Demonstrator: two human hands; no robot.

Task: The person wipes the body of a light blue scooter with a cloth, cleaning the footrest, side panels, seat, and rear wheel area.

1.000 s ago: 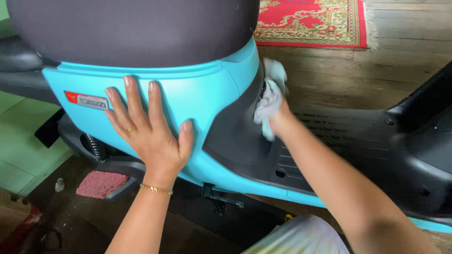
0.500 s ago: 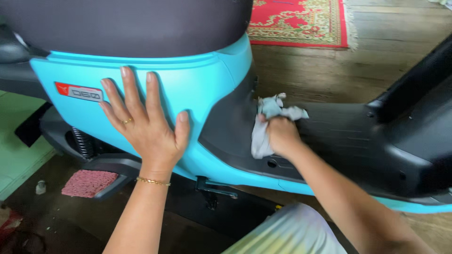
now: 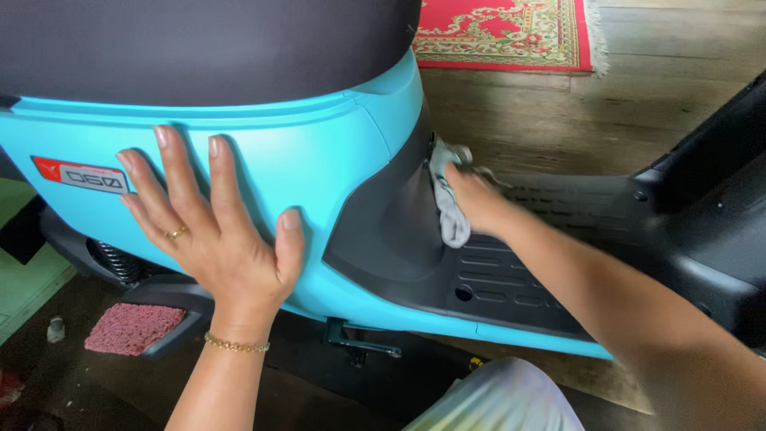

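Turquoise matt plastic fills most of the view: the side panel of a scooter (image 3: 319, 160), which serves as the landmark here. The left hand (image 3: 211, 231) lies flat and open on that panel, fingers spread, gripping nothing, a gold ring on one finger and a thin gold bracelet at the wrist. To the right of the panel, where it meets the black plastic inner trim (image 3: 391, 231), the right hand (image 3: 479, 199) is closed around a crumpled pale grey cloth (image 3: 448, 199) and presses it against the trim just above the black ribbed footboard (image 3: 519, 271); the hand is a little blurred. Above the panel sits the dark grey seat (image 3: 199, 40). Below the panel's rear end a pink textured pad on a footrest (image 3: 132, 327) shows, and beyond the footboard lies a red patterned rug (image 3: 511, 32) on the wooden plank floor (image 3: 558, 120). As a judgement, the wiping looks partway through: the turquoise panel appears clean and even, while the trim corner is under the cloth now and the footboard grooves (hard to judge for dust) seem left to do.
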